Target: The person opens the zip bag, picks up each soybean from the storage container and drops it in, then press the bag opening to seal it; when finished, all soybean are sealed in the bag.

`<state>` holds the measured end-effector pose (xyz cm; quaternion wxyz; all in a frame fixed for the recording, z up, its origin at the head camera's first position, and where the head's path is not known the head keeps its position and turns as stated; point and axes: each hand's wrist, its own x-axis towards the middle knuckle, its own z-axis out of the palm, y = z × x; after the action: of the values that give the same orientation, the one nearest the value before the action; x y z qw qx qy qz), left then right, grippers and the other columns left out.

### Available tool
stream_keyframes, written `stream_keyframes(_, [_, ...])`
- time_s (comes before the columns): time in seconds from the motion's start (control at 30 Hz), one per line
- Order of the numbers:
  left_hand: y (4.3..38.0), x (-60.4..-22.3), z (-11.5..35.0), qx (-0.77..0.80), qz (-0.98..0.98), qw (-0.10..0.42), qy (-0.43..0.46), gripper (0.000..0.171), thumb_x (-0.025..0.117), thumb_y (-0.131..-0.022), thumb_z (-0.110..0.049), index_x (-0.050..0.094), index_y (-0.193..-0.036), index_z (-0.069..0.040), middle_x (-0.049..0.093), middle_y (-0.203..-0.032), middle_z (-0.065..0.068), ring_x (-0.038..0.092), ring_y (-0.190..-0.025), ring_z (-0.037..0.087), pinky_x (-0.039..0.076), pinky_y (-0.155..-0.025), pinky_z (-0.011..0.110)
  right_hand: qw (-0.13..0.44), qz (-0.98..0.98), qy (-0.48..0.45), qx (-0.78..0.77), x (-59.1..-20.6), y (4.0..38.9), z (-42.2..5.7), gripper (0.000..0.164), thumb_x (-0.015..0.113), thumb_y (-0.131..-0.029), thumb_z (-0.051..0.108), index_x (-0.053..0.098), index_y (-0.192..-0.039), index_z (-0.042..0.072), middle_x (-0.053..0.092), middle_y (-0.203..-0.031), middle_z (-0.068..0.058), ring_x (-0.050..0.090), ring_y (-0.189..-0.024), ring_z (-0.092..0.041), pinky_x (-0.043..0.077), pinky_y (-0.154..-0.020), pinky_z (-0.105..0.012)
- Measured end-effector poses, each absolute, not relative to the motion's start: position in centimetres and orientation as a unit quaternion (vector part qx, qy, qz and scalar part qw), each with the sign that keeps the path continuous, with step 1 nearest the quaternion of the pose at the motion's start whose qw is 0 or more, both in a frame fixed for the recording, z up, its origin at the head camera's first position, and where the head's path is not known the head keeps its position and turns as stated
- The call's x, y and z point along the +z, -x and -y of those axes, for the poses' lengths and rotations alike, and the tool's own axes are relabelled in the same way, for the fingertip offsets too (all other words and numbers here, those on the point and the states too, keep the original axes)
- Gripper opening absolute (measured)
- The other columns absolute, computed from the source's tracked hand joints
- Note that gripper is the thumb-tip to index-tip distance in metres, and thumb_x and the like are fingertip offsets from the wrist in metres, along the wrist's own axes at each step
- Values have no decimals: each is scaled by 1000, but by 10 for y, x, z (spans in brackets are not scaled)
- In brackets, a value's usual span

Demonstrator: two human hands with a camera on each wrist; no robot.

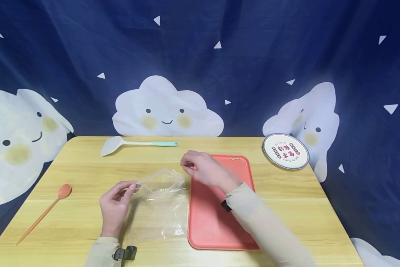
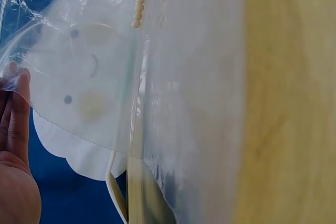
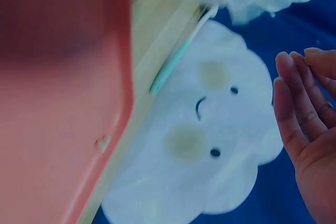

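Observation:
My left hand (image 1: 114, 205) pinches the rim of a clear plastic bag (image 1: 166, 218), whose mouth gapes toward the right. A short row of pale yellow soybeans (image 2: 138, 9) lies inside the bag. Over the far left edge of the red tray (image 1: 220, 230), my right hand (image 1: 204, 168) is raised beside the bag's mouth. Its thumb and fingertip pinch a soybean, only a speck of which shows between them in the right wrist view. More soybeans (image 1: 238, 159) lie in the tray's far right corner.
A white spatula with a mint handle (image 1: 164, 144) lies along the table's back edge. At the left is an orange spoon (image 1: 64, 191). A round printed plate (image 1: 285, 151) sits at the back right corner, before a blue curtain (image 1: 253, 55).

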<state>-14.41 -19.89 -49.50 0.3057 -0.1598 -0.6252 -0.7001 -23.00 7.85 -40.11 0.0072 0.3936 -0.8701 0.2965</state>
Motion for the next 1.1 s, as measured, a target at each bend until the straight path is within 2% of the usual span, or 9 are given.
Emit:
stream_keyframes(0.47, [143, -492, 199, -706, 618, 304, 166, 14, 57, -81, 30, 61, -93, 25, 65, -83, 32, 72, -77, 22, 59, -70, 30, -37, 863, -429, 263, -415, 216, -23, 6, 66, -94, 15, 66, -100, 15, 60, -93, 11, 56, -87, -1, 46, -79, -13])
stream_keyframes(0.67, [143, -492, 200, -707, 617, 303, 165, 15, 57, -80, 32, 61, -92, 25, 64, -83, 33, 72, -77, 21, 59, -70, 29, -30, 865, -442, 237, -425, 215, -13, 10, 68, -93, 14, 69, -102, 16, 62, -97, 11, 59, -89, -4, 47, -81, -13])
stream_keyframes(0.93, [141, -493, 200, -709, 617, 304, 156, 14, 56, -80, 32, 61, -92, 26, 63, -82, 35, 72, -75, 20, 59, -70, 28, -35, 862, -424, 275, -423, 214, -25, 12, 66, -94, 15, 69, -106, 15, 62, -99, 10, 58, -93, -4, 47, -84, -15])
stream_keyframes(1.1, [139, -494, 199, -698, 629, 305, 155, 14, 57, -80, 31, 61, -92, 25, 65, -84, 32, 72, -76, 19, 59, -70, 27, -38, 865, -381, 323, -419, 221, -55, 14, 65, -96, 16, 68, -109, 12, 63, -101, 8, 58, -96, -5, 50, -88, -23])
